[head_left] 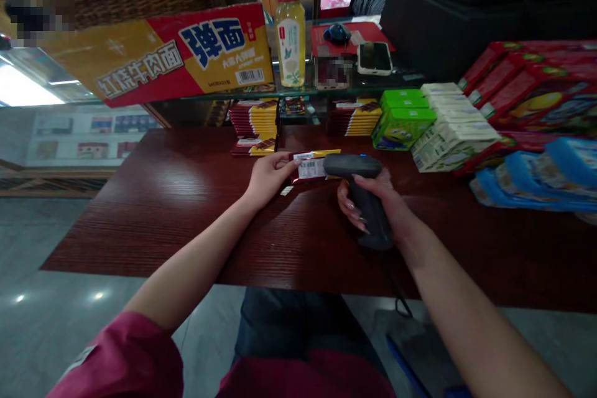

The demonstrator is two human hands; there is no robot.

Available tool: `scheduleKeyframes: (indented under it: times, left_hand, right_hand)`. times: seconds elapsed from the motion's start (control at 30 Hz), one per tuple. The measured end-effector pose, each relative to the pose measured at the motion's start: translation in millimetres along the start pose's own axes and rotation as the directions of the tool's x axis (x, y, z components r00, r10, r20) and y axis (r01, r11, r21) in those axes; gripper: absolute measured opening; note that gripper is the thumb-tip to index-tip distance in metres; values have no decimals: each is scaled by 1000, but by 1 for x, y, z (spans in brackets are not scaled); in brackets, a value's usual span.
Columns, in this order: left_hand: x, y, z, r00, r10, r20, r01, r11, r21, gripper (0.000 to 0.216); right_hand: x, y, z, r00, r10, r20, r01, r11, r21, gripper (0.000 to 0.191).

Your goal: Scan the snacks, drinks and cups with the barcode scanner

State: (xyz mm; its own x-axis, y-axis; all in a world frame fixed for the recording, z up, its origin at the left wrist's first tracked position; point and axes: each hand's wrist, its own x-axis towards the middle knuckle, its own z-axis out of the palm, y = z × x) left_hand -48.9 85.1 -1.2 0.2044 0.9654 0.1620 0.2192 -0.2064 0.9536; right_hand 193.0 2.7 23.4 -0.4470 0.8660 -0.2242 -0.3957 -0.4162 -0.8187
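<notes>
My left hand [269, 175] pinches the left end of a flat red-and-yellow packet [311, 168] with a white barcode label, held just above the dark wooden table [163, 211]. My right hand [373, 199] is wrapped round the grip of a dark handheld barcode scanner [359, 183]. The scanner's head sits right beside the packet's right end, pointing at it. A black cable hangs down from the scanner's handle past the table's front edge.
Stacks of similar red-and-yellow packets [254, 121] stand behind. Green boxes [402, 118], white packs [450, 134], blue packs [541, 180] and red boxes [536, 84] crowd the right. A glass shelf carries a big noodle carton [163, 56], a drink bottle [289, 25] and a phone [374, 57].
</notes>
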Motion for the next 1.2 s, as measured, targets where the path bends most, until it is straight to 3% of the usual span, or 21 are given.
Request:
scheduleKeyframes:
  times: [0.23, 0.4, 0.53, 0.67, 0.73, 0.8, 0.9, 0.97, 1.07, 1.2]
  left_hand:
    - [4, 1, 4, 1000, -22, 11, 22, 1000, 0, 27]
    - [2, 1, 5, 999, 42, -14, -38, 983, 180, 23]
    - [5, 3, 1, 995, 104, -6, -104, 991, 84, 18]
    - [10, 9, -30, 937, 331, -108, -306, 932, 194, 25]
    - [10, 10, -54, 903, 397, -166, -342, 896, 282, 25]
    - [9, 5, -81, 900, 395, -184, -324, 889, 324, 26]
    - [7, -9, -116, 927, 369, -69, -311, 857, 411, 26]
    - [7, -19, -134, 923, 381, 56, -353, 781, 514, 27]
    - [9, -27, -149, 910, 393, 134, -373, 631, 681, 33]
    - [12, -25, -147, 920, 391, 29, -232, 485, 843, 35]
  right_hand:
    - [0, 4, -1, 999, 38, -28, -40, 997, -70, 38]
    - [1, 4, -1, 999, 17, -42, -20, 996, -83, 34]
    - [0, 2, 1, 999, 4, -42, -7, 997, -78, 36]
    - [-3, 1, 0, 999, -29, -43, 26, 996, -85, 39]
    - [-3, 1, -1, 999, -32, -37, 28, 996, -88, 39]
    - [-2, 2, -2, 1000, -17, -19, 16, 997, -79, 40]
    - [-1, 3, -3, 1000, -8, -12, 7, 997, -82, 40]
    - [-1, 3, -3, 1000, -1, -19, 0, 997, -74, 39]
    - [-1, 3, -4, 999, 45, -27, -46, 998, -50, 37]
    - [-1, 3, -5, 998, 55, -36, -57, 996, -74, 35]
